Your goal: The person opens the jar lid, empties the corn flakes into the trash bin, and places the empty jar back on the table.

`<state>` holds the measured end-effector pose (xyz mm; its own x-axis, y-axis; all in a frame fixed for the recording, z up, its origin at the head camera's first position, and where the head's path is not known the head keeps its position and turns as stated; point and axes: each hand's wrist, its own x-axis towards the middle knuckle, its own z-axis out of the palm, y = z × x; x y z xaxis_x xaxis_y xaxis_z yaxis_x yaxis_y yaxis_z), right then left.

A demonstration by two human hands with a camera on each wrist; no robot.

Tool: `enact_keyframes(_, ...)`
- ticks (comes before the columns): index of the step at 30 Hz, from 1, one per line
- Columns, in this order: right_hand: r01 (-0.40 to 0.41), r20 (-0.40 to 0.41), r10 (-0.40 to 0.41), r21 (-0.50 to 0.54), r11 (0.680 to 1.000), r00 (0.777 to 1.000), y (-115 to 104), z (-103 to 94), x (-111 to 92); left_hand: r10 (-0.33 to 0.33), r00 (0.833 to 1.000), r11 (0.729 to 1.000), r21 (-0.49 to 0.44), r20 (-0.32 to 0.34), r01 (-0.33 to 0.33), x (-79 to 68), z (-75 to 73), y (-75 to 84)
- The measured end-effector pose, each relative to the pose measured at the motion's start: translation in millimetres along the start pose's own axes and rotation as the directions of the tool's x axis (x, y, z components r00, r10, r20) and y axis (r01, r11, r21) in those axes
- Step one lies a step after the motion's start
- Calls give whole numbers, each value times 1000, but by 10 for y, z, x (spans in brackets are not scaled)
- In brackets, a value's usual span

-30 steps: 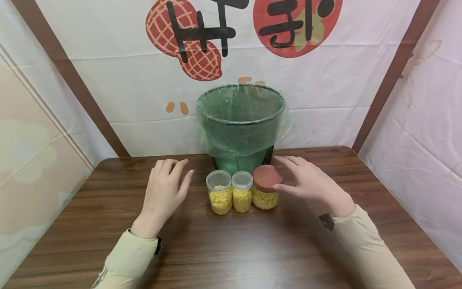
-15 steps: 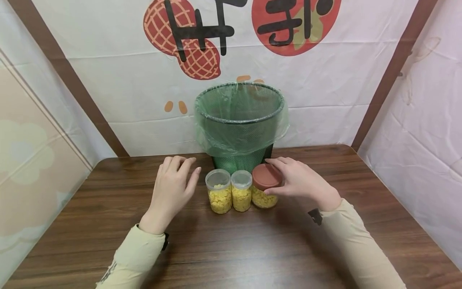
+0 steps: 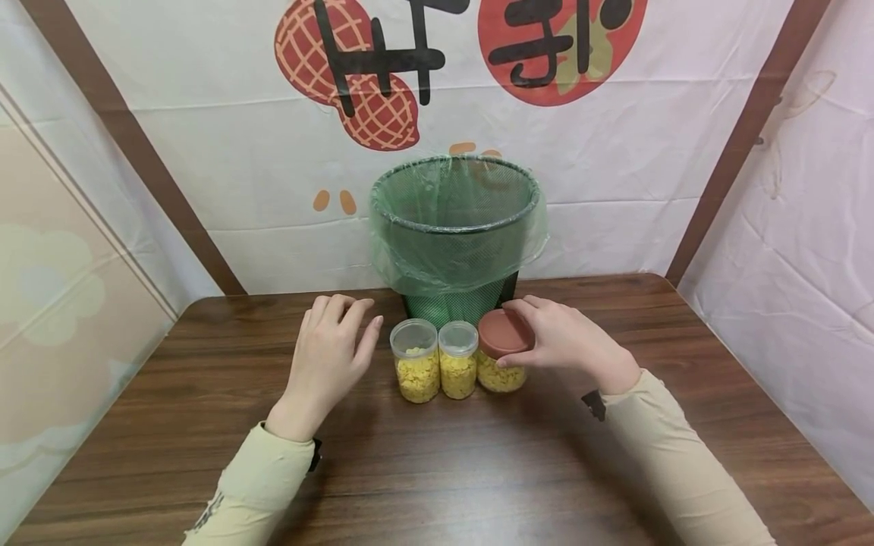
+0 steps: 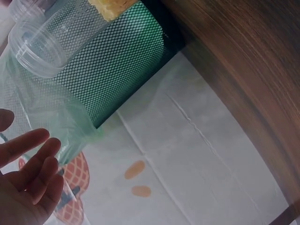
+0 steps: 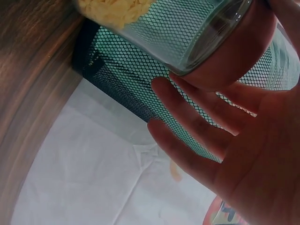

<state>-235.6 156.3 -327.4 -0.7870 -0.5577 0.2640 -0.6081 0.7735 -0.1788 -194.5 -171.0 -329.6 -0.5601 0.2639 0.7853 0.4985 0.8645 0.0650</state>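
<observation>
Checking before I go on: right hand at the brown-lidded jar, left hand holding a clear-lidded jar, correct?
No: in the head view the left hand is empty, beside a clear-lidded jar. The right hand is at the brown-lidded jar.

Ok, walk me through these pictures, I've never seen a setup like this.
There is no machine: a person works with two bare hands. The large picture comes from a camera on the head, looking down; the smaller ones from a camera on each wrist. On the wooden table stand a mesh bin with a green bag and three jars: wide clear jar, narrow clear jar, brown-lidded jar, all holding yellow bits. The right hand grips the brown lid; the left hand holds nothing.
</observation>
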Motion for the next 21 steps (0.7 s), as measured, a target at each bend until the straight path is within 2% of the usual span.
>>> enact_keyframes(8,-4,14,4,30,1000,1000,16,45,30,9,1000,1000,1,-9,-9,-15,-6,2)
enact_keyframes(13,-4,-15,5,78,997,1000,50,105,43,20,1000,1000,8,0,-20,-46,0,1)
enact_keyframes(21,92,-83,-87,51,994,993,119,178,16,28,1000,999,25,6,-29,-64,-7,-8)
